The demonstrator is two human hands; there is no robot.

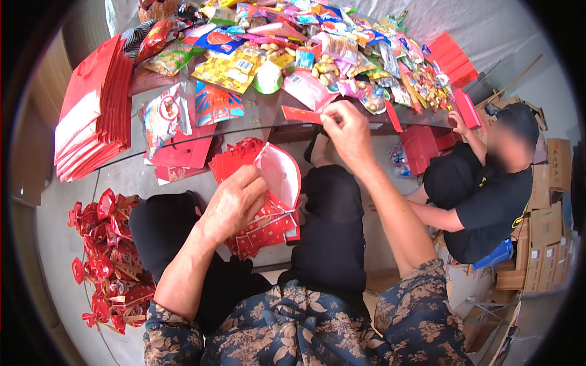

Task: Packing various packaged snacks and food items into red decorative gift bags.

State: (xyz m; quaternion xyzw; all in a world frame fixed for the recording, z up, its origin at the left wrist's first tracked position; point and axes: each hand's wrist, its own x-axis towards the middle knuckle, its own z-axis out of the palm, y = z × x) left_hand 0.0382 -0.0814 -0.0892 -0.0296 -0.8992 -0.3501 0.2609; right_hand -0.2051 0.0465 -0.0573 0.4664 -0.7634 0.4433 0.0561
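Note:
Between my knees is a red gift bag (280,176), its mouth spread wide and its white lining showing. My left hand (237,203) is curled at the bag's left edge; its fingertips are partly hidden against the bag. More red printed bags (263,231) lie beneath it. Above and to the right, my right hand (349,132) pinches a narrow red packet (300,114) at its right end, in front of the table's near edge. A pink snack pack (309,89) lies just beyond that packet.
A glass-topped table (261,107) bears a heap of snack packs, peanuts (322,66) and wrapped sweets (432,87). Red paper bags (94,105) are stacked at left. Tied red bags (112,265) stand on the floor. A co-worker (485,192) sits at right near cardboard boxes (545,242).

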